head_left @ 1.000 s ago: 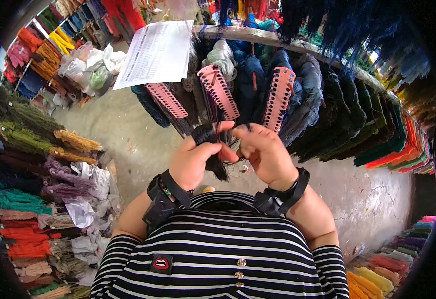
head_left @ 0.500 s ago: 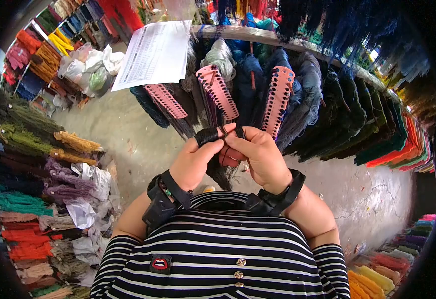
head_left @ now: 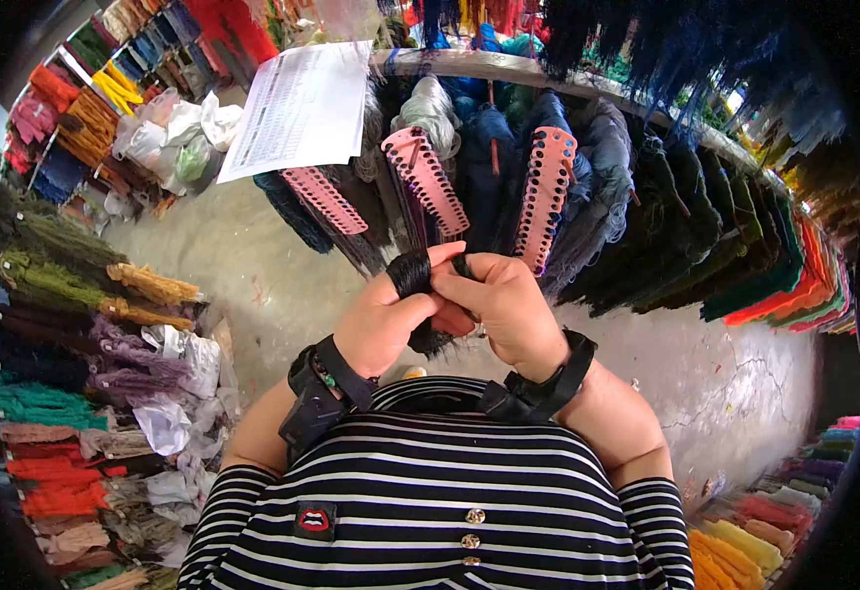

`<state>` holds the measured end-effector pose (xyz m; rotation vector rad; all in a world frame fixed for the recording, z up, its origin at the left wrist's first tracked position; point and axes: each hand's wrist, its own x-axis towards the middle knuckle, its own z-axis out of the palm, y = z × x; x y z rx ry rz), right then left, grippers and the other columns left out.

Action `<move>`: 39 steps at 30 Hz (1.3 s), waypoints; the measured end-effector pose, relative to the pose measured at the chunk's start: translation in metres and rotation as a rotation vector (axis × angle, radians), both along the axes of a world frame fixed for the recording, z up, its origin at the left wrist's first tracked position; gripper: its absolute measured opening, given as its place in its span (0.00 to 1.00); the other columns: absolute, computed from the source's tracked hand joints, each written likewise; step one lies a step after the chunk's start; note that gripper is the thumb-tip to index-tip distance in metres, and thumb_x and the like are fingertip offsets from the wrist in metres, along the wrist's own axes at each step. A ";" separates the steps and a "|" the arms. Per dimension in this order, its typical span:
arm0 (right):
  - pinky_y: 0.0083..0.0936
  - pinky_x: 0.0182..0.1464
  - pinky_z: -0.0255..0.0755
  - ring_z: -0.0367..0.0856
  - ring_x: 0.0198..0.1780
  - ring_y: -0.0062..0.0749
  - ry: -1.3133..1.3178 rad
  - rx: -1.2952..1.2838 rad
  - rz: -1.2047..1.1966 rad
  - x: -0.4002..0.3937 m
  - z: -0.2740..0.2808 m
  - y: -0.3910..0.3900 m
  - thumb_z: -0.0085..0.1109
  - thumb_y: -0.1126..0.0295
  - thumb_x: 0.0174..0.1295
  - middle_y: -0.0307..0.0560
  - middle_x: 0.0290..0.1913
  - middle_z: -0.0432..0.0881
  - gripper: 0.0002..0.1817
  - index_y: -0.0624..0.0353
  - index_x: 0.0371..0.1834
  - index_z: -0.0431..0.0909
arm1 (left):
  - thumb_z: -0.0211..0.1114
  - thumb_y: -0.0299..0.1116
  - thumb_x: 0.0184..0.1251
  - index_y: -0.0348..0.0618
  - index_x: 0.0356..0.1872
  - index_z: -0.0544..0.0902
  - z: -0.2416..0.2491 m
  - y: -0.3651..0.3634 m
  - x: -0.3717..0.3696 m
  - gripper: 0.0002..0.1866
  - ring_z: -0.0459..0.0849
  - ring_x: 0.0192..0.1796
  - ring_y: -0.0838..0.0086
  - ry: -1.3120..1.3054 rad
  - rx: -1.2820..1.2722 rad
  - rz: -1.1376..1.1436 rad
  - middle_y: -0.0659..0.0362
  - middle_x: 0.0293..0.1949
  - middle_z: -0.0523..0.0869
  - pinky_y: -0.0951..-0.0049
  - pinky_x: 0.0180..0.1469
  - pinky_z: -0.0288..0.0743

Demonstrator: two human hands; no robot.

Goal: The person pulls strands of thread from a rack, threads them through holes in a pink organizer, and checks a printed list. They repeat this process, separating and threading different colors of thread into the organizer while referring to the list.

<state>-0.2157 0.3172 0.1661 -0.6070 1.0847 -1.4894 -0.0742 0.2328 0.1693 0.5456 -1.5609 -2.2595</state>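
Left hand [head_left: 381,320] curled, black yarn [head_left: 412,272] wound round its raised fingers, thumb pressed against the strands; loose yarn tail hangs under the palms at 6 o'clock. Right hand [head_left: 501,307] closed narrow, fingertips pinching the same yarn just at 3 o'clock of the wound loop. Both hands touching each other, held up in front of the chest, wrists bent inward, forearms coming up from 6 o'clock. Black bands [head_left: 324,388] on both wrists. Striped shirt [head_left: 430,492] below.

At 12 o'clock of the hands, three pink perforated cards [head_left: 425,179] hang among dark yarn hanks on a rail [head_left: 548,74]. Printed sheet [head_left: 302,106] at 11 o'clock. Coloured hanks [head_left: 51,275] stacked at 9 o'clock, more hanks [head_left: 774,285] running off at 3 o'clock. Concrete floor [head_left: 725,383] underneath.
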 end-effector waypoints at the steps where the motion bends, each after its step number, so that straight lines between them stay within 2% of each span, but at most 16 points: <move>1: 0.15 0.23 0.62 0.70 0.20 0.15 0.003 0.003 0.002 0.000 -0.007 -0.002 0.61 0.71 0.64 0.37 0.22 0.77 0.08 0.66 0.30 0.80 | 0.48 0.18 0.66 0.38 0.69 0.66 -0.002 -0.001 0.000 0.28 0.86 0.42 0.71 0.010 -0.004 -0.024 0.57 0.44 0.82 0.74 0.48 0.79; 4: 0.15 0.24 0.63 0.71 0.21 0.16 -0.028 -0.014 0.014 -0.001 -0.011 -0.002 0.61 0.72 0.64 0.38 0.23 0.78 0.08 0.66 0.30 0.80 | 0.49 0.18 0.64 0.36 0.68 0.67 -0.005 0.002 -0.002 0.28 0.85 0.41 0.71 0.014 -0.107 0.010 0.59 0.41 0.80 0.73 0.46 0.78; 11: 0.14 0.28 0.62 0.70 0.25 0.14 -0.071 -0.056 0.017 -0.003 0.000 0.005 0.59 0.73 0.65 0.36 0.24 0.76 0.07 0.64 0.30 0.78 | 0.51 0.22 0.67 0.35 0.67 0.67 0.004 -0.002 0.002 0.26 0.85 0.42 0.70 0.018 0.063 0.003 0.57 0.46 0.81 0.70 0.45 0.82; 20: 0.15 0.28 0.60 0.67 0.24 0.13 -0.091 -0.089 0.046 -0.007 -0.005 0.006 0.60 0.74 0.64 0.33 0.22 0.74 0.08 0.63 0.27 0.78 | 0.50 0.23 0.70 0.36 0.67 0.68 0.001 0.000 0.001 0.24 0.85 0.41 0.70 0.045 0.017 -0.004 0.56 0.46 0.81 0.71 0.43 0.83; 26: 0.15 0.26 0.60 0.66 0.22 0.13 0.059 -0.010 -0.004 -0.002 0.005 0.007 0.62 0.73 0.63 0.33 0.20 0.73 0.09 0.64 0.26 0.79 | 0.48 0.22 0.71 0.37 0.67 0.68 -0.003 0.000 -0.001 0.23 0.85 0.41 0.70 0.006 -0.028 -0.007 0.56 0.44 0.81 0.71 0.43 0.83; 31: 0.16 0.25 0.61 0.65 0.21 0.13 0.006 -0.019 -0.004 -0.003 0.001 0.006 0.60 0.74 0.64 0.34 0.20 0.72 0.10 0.65 0.24 0.78 | 0.48 0.21 0.70 0.37 0.67 0.68 0.000 0.001 -0.002 0.23 0.85 0.41 0.70 0.024 -0.025 -0.021 0.55 0.43 0.82 0.71 0.42 0.83; 37: 0.16 0.25 0.62 0.66 0.21 0.14 -0.037 -0.023 0.004 -0.003 0.002 0.006 0.60 0.73 0.64 0.34 0.20 0.73 0.10 0.65 0.25 0.78 | 0.50 0.24 0.70 0.36 0.67 0.68 0.002 0.000 0.000 0.23 0.85 0.39 0.70 0.005 -0.017 -0.033 0.54 0.43 0.83 0.71 0.42 0.83; 39: 0.16 0.25 0.62 0.67 0.21 0.14 -0.027 -0.026 -0.007 -0.002 0.003 0.007 0.61 0.74 0.64 0.35 0.21 0.74 0.09 0.65 0.26 0.79 | 0.51 0.27 0.72 0.36 0.66 0.69 0.004 0.002 -0.001 0.22 0.85 0.39 0.70 0.002 0.012 -0.004 0.54 0.43 0.83 0.71 0.41 0.83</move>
